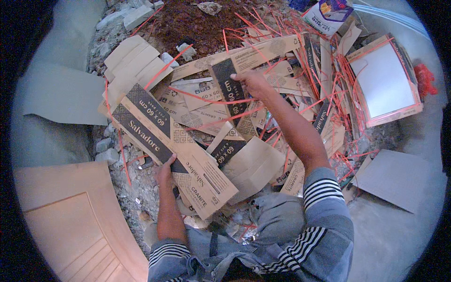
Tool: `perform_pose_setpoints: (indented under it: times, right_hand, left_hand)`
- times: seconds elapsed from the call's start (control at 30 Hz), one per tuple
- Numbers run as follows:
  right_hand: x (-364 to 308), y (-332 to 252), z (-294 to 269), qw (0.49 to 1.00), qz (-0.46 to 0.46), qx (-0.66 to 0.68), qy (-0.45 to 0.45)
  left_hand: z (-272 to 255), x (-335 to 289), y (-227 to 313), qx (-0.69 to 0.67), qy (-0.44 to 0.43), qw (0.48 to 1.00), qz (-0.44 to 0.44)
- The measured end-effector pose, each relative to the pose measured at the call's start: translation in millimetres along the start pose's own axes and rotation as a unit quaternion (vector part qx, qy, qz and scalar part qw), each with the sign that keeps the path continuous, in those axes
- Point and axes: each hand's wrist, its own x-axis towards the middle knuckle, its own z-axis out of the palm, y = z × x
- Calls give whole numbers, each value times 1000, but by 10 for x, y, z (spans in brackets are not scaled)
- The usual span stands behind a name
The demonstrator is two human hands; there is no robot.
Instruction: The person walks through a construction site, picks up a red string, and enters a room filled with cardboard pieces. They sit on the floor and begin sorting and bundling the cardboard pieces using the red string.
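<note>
My left hand [164,173] grips the near-left edge of a long flattened cardboard carton [190,141], brown with black printed bands. Its thumb lies on top and the other fingers are hidden beneath. Farther off and to the right, my right hand [252,82] is closed at the edge of a cardboard strip [223,77] with a black band. Its fingertips are pressed together there. An orange-red plastic strap [211,100] crosses just below that hand. Between my arms a plain, bent cardboard piece [256,164] lies over other printed pieces.
Tangled straps and cardboard scraps [282,77] cover the rubble ahead. A carton with a pale, shiny face [387,82] leans at right, near a white-and-purple bag [327,18]. A wooden door panel [66,221] lies at lower left; flat cardboard sheets [394,181] lie at both sides.
</note>
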Motion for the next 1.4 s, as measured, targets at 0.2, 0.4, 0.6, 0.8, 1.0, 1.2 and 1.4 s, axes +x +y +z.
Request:
perform_pose_setpoints:
  times: [0.2,0.4,0.6,0.8,1.0,1.2,1.4]
  right_hand:
    - [-545,-803,-307,962,-238,128,36]
    - [-1420,-2363,-359,892,-414,143,111]
    - [-2019,-3386,0,901,-417,92,-82]
    - [-2156,-4062,276,900,-391,-3,-190]
    - [-2200,-3835,613,838,-328,44,-435]
    - [-2463,-3784,668,752,-339,-12,-565]
    - [-2983,-4066,474,752,-452,-7,-479]
  left_hand:
    - [18,108,-72,-101,-30,993,-50]
    - [27,52,47,-101,-68,992,-14]
    - [-2,228,-78,129,76,988,-34]
    - [12,208,-50,123,48,990,-55]
    - [131,-553,580,418,189,888,-1]
    - [171,-464,880,631,116,731,230]
    - [213,-64,701,678,49,677,282]
